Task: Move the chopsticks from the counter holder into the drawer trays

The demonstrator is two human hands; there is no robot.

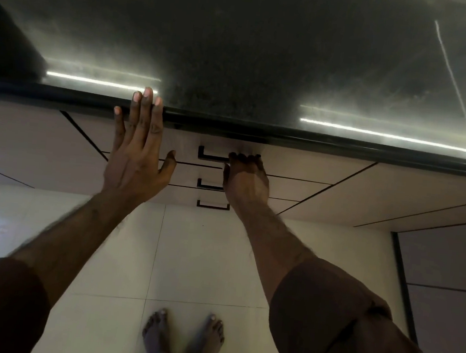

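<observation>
Black top drawer handle (214, 155) — right hand (247, 179) fingers (244, 157) curl over it.

Right hand (247, 179) grips top drawer handle (214, 155).

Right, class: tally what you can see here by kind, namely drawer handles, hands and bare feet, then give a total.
Drawer handles: 3 (top, middle, bottom)
Hands: 2 (left hand, right hand)
Bare feet: 2 (left foot, right foot)
Total: 7
</observation>
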